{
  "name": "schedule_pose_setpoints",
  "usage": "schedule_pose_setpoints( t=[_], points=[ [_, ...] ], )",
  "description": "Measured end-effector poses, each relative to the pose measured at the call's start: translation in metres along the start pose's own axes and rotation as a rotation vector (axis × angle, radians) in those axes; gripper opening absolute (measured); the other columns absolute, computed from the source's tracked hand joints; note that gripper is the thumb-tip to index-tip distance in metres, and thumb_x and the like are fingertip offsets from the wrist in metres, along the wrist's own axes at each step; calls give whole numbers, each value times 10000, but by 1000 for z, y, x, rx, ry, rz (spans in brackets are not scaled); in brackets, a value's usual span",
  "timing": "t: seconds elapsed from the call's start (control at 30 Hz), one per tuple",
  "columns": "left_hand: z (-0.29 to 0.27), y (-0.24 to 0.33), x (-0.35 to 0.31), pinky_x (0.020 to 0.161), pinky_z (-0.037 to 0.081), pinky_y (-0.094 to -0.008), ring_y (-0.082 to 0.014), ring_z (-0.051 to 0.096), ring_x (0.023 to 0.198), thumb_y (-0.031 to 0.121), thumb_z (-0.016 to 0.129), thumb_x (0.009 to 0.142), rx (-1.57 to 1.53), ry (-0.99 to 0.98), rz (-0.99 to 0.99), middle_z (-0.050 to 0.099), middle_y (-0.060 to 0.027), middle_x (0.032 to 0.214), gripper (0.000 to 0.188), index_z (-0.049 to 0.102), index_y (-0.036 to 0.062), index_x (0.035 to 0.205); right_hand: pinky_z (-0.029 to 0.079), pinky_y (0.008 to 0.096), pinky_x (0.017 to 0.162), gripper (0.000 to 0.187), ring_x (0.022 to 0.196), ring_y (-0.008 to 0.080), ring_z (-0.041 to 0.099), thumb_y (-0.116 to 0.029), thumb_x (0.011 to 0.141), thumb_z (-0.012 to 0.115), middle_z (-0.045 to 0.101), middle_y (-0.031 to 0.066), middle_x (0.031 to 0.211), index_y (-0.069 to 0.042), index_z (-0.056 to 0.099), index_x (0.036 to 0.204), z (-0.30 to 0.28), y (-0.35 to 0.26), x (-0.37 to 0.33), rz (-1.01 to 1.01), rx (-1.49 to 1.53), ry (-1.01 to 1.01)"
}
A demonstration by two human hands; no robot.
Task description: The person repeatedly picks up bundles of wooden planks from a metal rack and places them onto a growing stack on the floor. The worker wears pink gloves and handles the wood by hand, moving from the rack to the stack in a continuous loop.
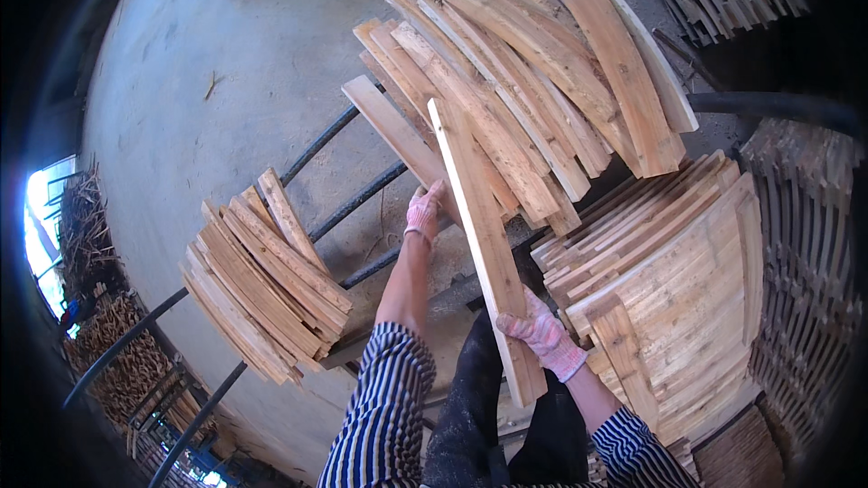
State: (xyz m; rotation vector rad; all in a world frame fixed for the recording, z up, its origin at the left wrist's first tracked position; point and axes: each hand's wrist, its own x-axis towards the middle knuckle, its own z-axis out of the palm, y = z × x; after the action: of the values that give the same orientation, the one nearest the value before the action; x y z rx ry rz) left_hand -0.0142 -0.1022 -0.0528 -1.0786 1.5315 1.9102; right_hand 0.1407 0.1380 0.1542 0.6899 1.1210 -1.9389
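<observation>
I have the left hand [422, 215] stretched forward, pinching a plank [391, 129]; the right hand [544, 334], nearer in, clasps a slanting board [481, 233] low down.

The gloves [551, 342] are mottled pink and white, the sleeves [384, 398] striped dark navy and white, the trousers [466, 407] black with pale dust; the nearer held board [493, 253] shows honey tan with a creamy edge, the large upper stack [542, 63] mixes straw and reddish brown, the floor [181, 108] is bluish grey, the rails [363, 197] nearly black
</observation>
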Motion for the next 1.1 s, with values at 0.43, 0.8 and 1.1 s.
schedule_pose_setpoints(
  t=[0.43, 0.8, 1.1],
  points=[
    [16, 69, -271, 1047, 446, -353, -162, 568, 1173, 551, 509, 1024, 428, -212, 137, 649, -79, 1259, 593, 620, 43, 1310, 411, 332, 1096, 1009, 1315, 218, 495, -343, 768, 879, 544, 113, 1396, -2, 315, 1532, 61, -78, -70, -240, 64, -119],
    [256, 150, -371, 1020, 500, -526, -353, 572, 1220, 469, 763, 805, -321, -820, 112, 558, -179, 1362, 874, 407, 4, 1453, 398, 404, 1140, 1095, 1349, 368, 487, -444, 751, 851, 456, 231, 1489, -13, 250, 1559, -52, -148, -244, -596, -624, 296],
    [400, 73, -506, 1001, 512, -461, -336, 573, 1230, 413, 741, 845, 367, -984, 265, 552, -167, 1366, 810, 419, 15, 1472, 459, 424, 1070, 1087, 1237, 389, 555, -393, 696, 865, 518, 267, 1328, -30, 270, 1530, -126, -137, -439, -728, -351, 904]
  ],
)
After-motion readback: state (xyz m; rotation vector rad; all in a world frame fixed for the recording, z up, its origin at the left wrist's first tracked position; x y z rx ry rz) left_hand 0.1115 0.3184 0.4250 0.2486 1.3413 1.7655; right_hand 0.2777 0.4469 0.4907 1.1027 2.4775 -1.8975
